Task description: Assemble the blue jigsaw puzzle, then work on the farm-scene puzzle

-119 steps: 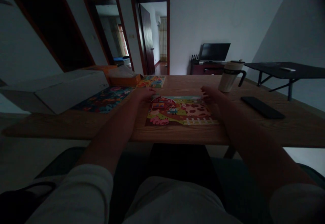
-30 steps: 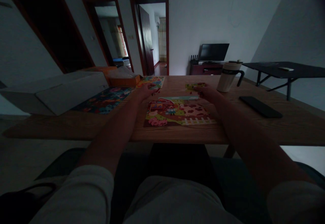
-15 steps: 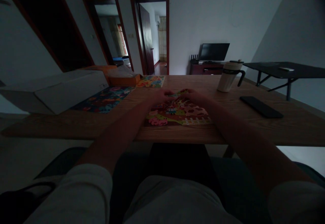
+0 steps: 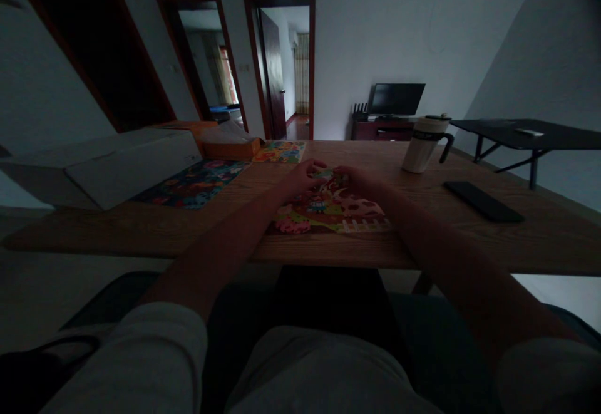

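Red, green and pink cover the flat rectangular farm picture (image 4: 323, 213) in the head view, which lies on the brown wood-grain table (image 4: 197, 232) in front of the person, its pink cow and pale fence on the near part. Over its far edge the two bare hands come together. The left hand (image 4: 305, 176) has its fingers bent against a small, thin, pale green piece (image 4: 323, 173); the right hand (image 4: 350, 178) bends its fingers at the right side of that piece. The dimness hides how far each set of fingers is closed, and whether either grips the piece cannot be told.

To the left lies a dark blue, many-coloured sheet (image 4: 197, 182), beside a long white cardboard box (image 4: 126, 163). Beyond are an open orange box (image 4: 232, 149) with clear plastic in it and a yellow-orange picture sheet (image 4: 282, 152) next to it. On the right, a cream tumbler (image 4: 419, 151) with a black handle stands upright, and nearer the person lies a flat black rectangular object (image 4: 482, 201).
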A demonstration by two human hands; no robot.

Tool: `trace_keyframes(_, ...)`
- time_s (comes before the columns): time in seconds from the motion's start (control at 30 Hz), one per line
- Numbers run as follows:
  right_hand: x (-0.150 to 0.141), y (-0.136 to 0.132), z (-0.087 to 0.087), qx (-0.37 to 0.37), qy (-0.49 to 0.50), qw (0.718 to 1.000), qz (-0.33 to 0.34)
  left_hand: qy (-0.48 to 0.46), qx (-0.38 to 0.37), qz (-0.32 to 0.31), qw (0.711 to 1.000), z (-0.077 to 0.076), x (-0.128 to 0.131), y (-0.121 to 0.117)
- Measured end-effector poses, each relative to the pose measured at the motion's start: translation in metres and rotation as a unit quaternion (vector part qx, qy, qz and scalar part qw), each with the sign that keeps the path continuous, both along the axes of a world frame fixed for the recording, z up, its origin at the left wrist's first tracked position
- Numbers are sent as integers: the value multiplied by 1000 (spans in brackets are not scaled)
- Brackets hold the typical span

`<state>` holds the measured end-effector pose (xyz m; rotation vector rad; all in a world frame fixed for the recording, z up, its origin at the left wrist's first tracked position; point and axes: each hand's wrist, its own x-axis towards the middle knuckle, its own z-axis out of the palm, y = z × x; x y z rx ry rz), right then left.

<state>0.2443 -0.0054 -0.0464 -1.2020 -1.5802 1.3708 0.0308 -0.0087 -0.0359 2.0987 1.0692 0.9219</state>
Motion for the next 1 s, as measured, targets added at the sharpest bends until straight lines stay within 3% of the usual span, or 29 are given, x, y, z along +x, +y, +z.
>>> trace_keyframes(0.1, -2, -3, -1, -14, 34, 999, 37, 23, 50, 16, 998, -3, 2, 3)
trace_keyframes(0.33, -7, -8, -10, 75, -43, 989, 117, 30, 78, 42, 996, -16, 14, 13)
trace_keyframes(0.47, -11, -3, -6, 126, -86, 986, 74, 44, 68, 26, 996, -8, 15, 13)
trace_keyframes(0.6, 12, 11, 0, 158, -120, 978, -57, 162, 28, 50, 985, 14, -14, 19)
trace_keyframes(0.67, 34, 21, -1, 174, -193, 955, -146, 279, 28, 89, 956, 22, -36, 24)
trace_keyframes(0.77, 69, 34, -9, 211, -338, 880, -258, 409, 25, 31, 911, 23, -61, 28)
trace_keyframes(0.9, 101, 46, -27, 174, -461, 819, -294, 391, -2, 43, 919, 9, -75, 26)
trace_keyframes(1.0, 114, 53, -38, 149, -545, 785, -255, 362, -4, 55, 931, 1, -79, 24)
